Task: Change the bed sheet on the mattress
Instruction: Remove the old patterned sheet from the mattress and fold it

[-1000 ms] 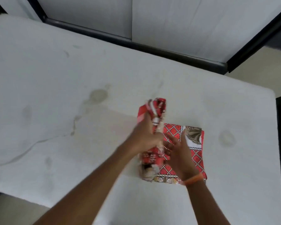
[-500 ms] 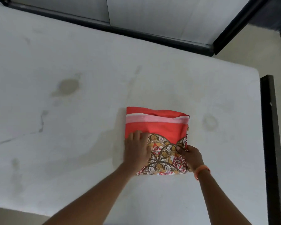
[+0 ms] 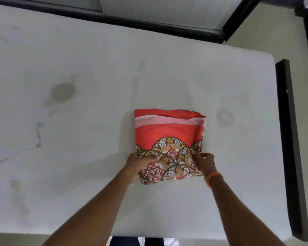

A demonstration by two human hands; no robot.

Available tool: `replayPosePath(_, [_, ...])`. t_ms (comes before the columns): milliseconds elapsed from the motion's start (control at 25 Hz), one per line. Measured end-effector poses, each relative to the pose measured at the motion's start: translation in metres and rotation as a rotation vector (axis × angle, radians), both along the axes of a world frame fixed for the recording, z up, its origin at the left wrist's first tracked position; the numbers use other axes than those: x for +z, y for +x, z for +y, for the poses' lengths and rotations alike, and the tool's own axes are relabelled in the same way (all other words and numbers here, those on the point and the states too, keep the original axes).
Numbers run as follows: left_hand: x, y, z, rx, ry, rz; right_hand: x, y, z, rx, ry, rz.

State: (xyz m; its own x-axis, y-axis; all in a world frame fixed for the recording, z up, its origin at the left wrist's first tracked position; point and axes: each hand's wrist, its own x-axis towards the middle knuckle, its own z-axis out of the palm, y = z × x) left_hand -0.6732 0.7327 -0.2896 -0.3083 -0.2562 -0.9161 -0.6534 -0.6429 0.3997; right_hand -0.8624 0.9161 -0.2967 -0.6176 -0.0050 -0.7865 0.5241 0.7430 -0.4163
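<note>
On the bare mattress (image 3: 96, 71), right of its middle and toward the near edge, lies a folded sheet (image 3: 169, 134). It is a thick, roughly square bundle, red over its far half with a pale pink band running across near the far edge, and printed over its near half with gold, brown and white scalloped arches and red diamond motifs.

Both hands hold the bundle at its near corners. The left hand (image 3: 140, 163) grips the near left corner, its fingers curled over the top of the cloth and the thumb side tucked at the edge. The right hand (image 3: 204, 162) pinches the near right corner, fingers bent onto the patterned cloth. An orange band (image 3: 214, 177) circles the right wrist. Both forearms reach in from the bottom of the view.

The mattress is white and uncovered, marked with several dull stains: a round brownish one left of centre, a fainter ring just right of the sheet, and thin grey streaks toward the left side. A dark bed frame (image 3: 290, 139) shows along the right side and runs along the far edge as well. Beyond the far edge stands a pale wall (image 3: 167, 9), and a beige floor (image 3: 267, 32) shows at the upper right corner.
</note>
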Motion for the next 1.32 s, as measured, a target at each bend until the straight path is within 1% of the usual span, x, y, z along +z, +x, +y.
replayPosePath(40, [0.012, 0.0, -0.002, -0.003, 0.053, 0.023, 0.012, -0.001, 0.006, -0.094, -0.124, -0.112])
replayPosePath(80, [0.025, -0.001, -0.005, -0.006, 0.08, 0.038, 0.026, -0.003, 0.012, -0.172, -0.191, -0.224])
replayPosePath(160, [0.052, -0.003, -0.011, -0.011, 0.093, 0.084, 0.062, -0.002, 0.018, -0.229, -0.279, -0.394])
replayPosePath(240, [0.081, -0.003, -0.012, -0.028, 0.115, 0.143, 0.101, 0.005, 0.027, -0.25, -0.393, -0.469])
replayPosePath(320, [0.127, -0.005, -0.005, -0.098, 0.123, 0.211, 0.154, 0.017, 0.048, -0.32, -0.52, -0.463])
replayPosePath(400, [0.175, -0.017, 0.01, -0.169, 0.13, 0.316, 0.207, 0.028, 0.081, -0.421, -0.662, -0.418])
replayPosePath(480, [0.217, -0.041, 0.027, -0.244, 0.133, 0.439, 0.253, 0.033, 0.113, -0.468, -0.778, -0.342])
replayPosePath(560, [0.267, -0.066, 0.062, -0.343, 0.116, 0.567, 0.293, 0.034, 0.157, -0.468, -0.855, -0.209])
replayPosePath(720, [0.345, -0.112, 0.15, -0.506, 0.087, 0.727, 0.35, 0.036, 0.273, -0.414, -0.997, 0.068])
replayPosePath(800, [0.375, -0.13, 0.194, -0.602, 0.056, 0.809, 0.377, 0.039, 0.333, -0.375, -1.016, 0.123])
replayPosePath(920, [0.415, -0.155, 0.281, -0.697, -0.033, 0.878, 0.405, 0.035, 0.418, -0.429, -0.999, 0.153])
replayPosePath(1000, [0.433, -0.166, 0.35, -0.697, -0.136, 0.901, 0.418, 0.028, 0.466, -0.494, -0.951, 0.223])
replayPosePath(1040, [0.436, -0.17, 0.381, -0.664, -0.163, 0.907, 0.423, 0.025, 0.488, -0.518, -0.937, 0.255])
replayPosePath(1160, [0.441, -0.185, 0.445, -0.554, -0.16, 0.906, 0.434, 0.008, 0.546, -0.53, -0.934, 0.306])
replayPosePath(1320, [0.45, -0.235, 0.499, -0.529, -0.115, 0.918, 0.45, -0.044, 0.613, -0.471, -1.0, 0.363])
